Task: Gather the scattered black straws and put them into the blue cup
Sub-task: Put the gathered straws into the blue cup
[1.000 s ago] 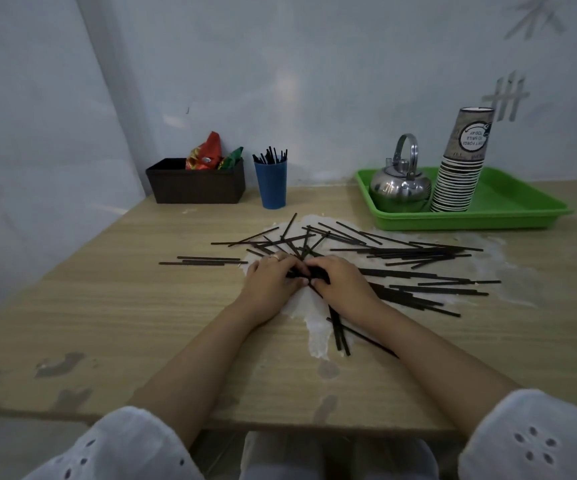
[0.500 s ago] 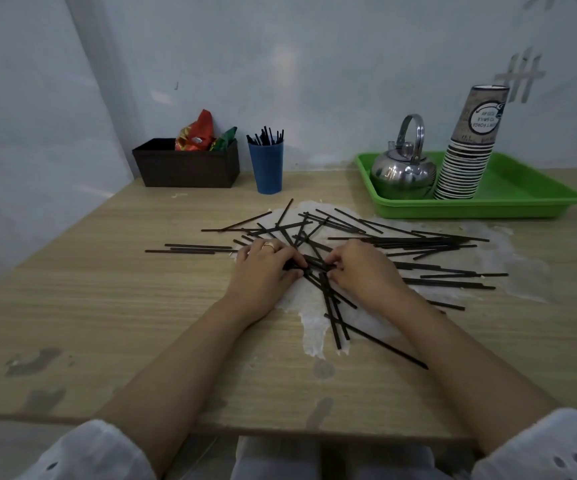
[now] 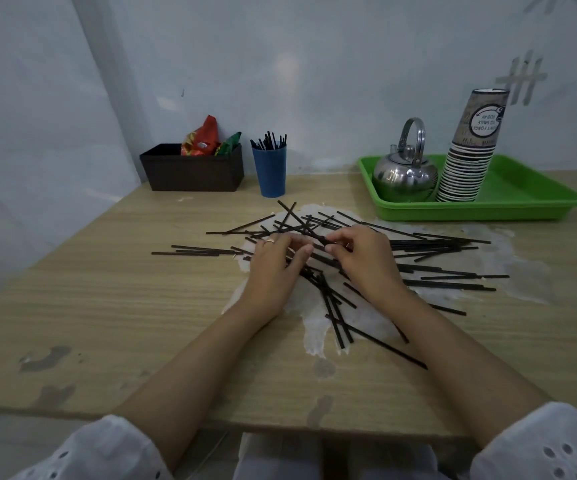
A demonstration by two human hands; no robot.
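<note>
Early stage: blue cup (image 3: 269, 171) at tabletop's back edge holds a few, most black straws (image 3: 429, 243) lie scattered mid-tabletop; right hand (image 3: 366, 263) pinches one, left hand (image 3: 271, 271) touches pile, grip unclear.

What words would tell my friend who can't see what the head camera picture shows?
A person's left hand and right hand reach into thin black plastic straws scattered on a wooden table, the right pinching one. Behind stand a blue plastic cup holding straws and a green plastic tray with a steel kettle and stacked paper cups.
</note>
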